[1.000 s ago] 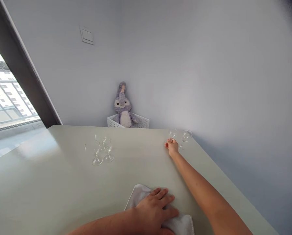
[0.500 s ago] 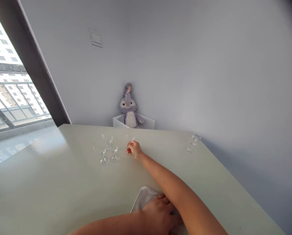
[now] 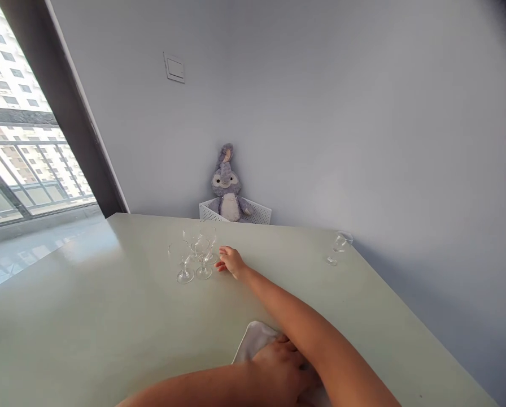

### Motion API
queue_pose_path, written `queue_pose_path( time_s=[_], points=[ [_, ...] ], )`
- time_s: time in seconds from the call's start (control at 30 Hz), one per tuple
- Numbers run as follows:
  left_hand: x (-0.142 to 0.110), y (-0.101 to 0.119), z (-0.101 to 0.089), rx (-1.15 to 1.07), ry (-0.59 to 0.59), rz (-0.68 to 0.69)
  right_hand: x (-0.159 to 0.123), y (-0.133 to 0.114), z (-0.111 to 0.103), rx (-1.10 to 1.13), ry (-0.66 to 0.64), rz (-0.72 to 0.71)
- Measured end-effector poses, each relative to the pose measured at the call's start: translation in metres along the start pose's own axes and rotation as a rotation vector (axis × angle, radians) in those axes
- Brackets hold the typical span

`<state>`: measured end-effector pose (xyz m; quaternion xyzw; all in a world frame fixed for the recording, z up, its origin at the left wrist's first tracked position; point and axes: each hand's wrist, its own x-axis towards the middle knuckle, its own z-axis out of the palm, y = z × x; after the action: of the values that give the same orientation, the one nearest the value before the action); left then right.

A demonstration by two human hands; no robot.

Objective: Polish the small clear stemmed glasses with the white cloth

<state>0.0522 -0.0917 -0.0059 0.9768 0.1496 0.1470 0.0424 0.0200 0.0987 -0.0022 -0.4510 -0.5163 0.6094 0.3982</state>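
Right hand (image 3: 231, 262) beside the clustered glasses, left hand (image 3: 280, 368) on the cloth (image 3: 249, 340)

Taking the cloth as marker, the left hand lies on it, back upward; the right forearm (image 3: 295, 319) crosses over and hides some fingers, so I cannot tell whether it grips the fabric. The right hand reaches beyond the cloth and a little to its left, fingers parted, apparently around nothing.

Past the cloth's left corner, just beside those fingertips, is the nearest glass (image 3: 212, 242) of a group of about four, all on their feet on the table (image 3: 143, 322), stems vertical. Clear rims overlap there, so whether the fingertips touch it is uncertain.

One lone glass (image 3: 340, 243) stands upright beyond the cloth and to its right, roughly as far out as the right hand, which looks the nearer of the two hands, though well apart.
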Motion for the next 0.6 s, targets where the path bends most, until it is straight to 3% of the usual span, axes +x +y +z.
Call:
queue_pose_path(
  time_s=[0.17,0.37,0.5,0.6],
  points=[
    [-0.002,0.002,-0.012,-0.207,-0.072,-0.065,-0.046,0.008,-0.087,-0.034,0.207,-0.051],
    [-0.003,0.001,-0.014,-0.259,-0.086,-0.062,-0.105,0.02,-0.205,-0.072,0.754,-0.181],
    [-0.002,0.001,-0.021,-0.254,-0.102,-0.048,-0.114,0.018,-0.263,-0.011,1.054,-0.183],
    [-0.002,0.002,-0.022,-0.254,-0.104,-0.049,-0.106,0.009,-0.288,0.05,1.086,-0.158]
  ],
)
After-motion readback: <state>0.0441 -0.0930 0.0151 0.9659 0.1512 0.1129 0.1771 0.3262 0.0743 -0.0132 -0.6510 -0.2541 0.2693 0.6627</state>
